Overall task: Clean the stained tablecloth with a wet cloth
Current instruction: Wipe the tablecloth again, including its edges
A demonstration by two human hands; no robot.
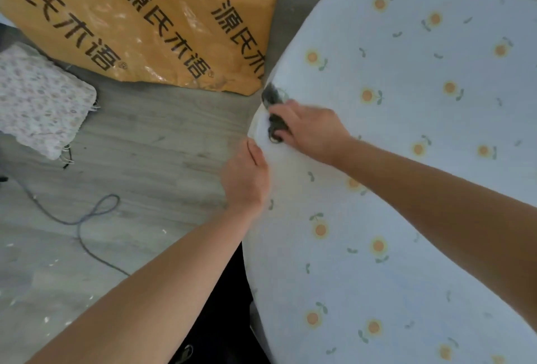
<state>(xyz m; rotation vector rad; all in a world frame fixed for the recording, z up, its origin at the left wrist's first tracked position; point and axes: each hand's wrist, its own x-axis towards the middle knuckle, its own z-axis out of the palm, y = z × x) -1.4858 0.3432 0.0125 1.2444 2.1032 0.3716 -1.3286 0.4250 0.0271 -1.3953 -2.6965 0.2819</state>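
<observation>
Two hands are seen at the left rim of the table, which is covered by a white tablecloth printed with small orange flowers. A dark cloth is gripped by the right hand, its fingers curled round the wad, and is pressed against the tablecloth right at the rim. Just above it, a dark smeared stain is seen on the fabric. The tablecloth's edge is held by the left hand, thumb on top; the fingers are hidden beneath the edge. Both forearms are bare. On the grey wooden floor a large orange package with black characters is propped, a floral cushion is laid near it, and a grey cable is looped.
</observation>
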